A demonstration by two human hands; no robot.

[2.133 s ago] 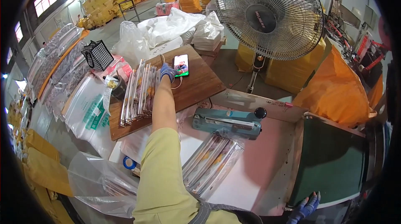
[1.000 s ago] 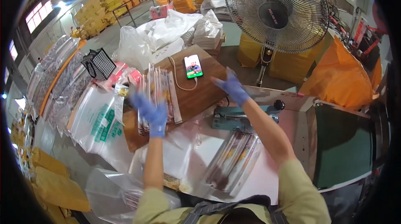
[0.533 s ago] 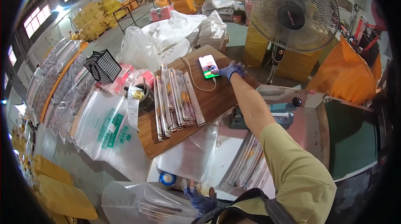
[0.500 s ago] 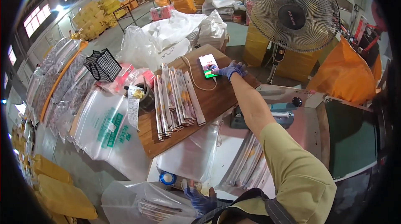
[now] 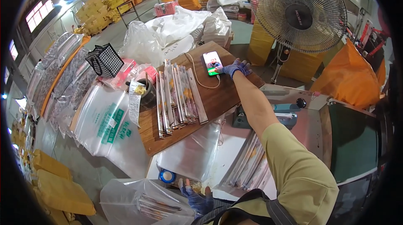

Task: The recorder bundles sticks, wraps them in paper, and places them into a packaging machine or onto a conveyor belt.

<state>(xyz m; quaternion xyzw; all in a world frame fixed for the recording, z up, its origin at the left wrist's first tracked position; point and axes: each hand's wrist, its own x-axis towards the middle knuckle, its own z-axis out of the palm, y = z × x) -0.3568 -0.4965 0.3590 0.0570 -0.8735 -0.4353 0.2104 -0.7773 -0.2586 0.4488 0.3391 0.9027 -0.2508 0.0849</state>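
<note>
My right hand (image 5: 235, 68), in a blue glove, reaches far forward and its fingertips touch a lit phone (image 5: 212, 63) lying on a wooden board (image 5: 218, 99). A cable runs from the phone across the board. A fanned row of long clear-wrapped packets (image 5: 178, 97) lies on the board to the left of the phone. My left hand (image 5: 194, 195), also in a blue glove, hangs low by my body near the table's front edge, fingers spread, next to a blue tape roll (image 5: 167, 176) and a clear plastic bag (image 5: 142, 202).
A teal heat sealer (image 5: 285, 113) sits right of my arm, more packets (image 5: 247, 166) below it. A big standing fan (image 5: 299, 13) is at the back right. Clear bags (image 5: 105, 120), a checked basket (image 5: 105, 60) and a dark cup (image 5: 147, 92) lie left.
Both hands were raised over the table a second ago. My right hand has since gone out to the phone and stayed on it; my left hand has dropped down by my body.
</note>
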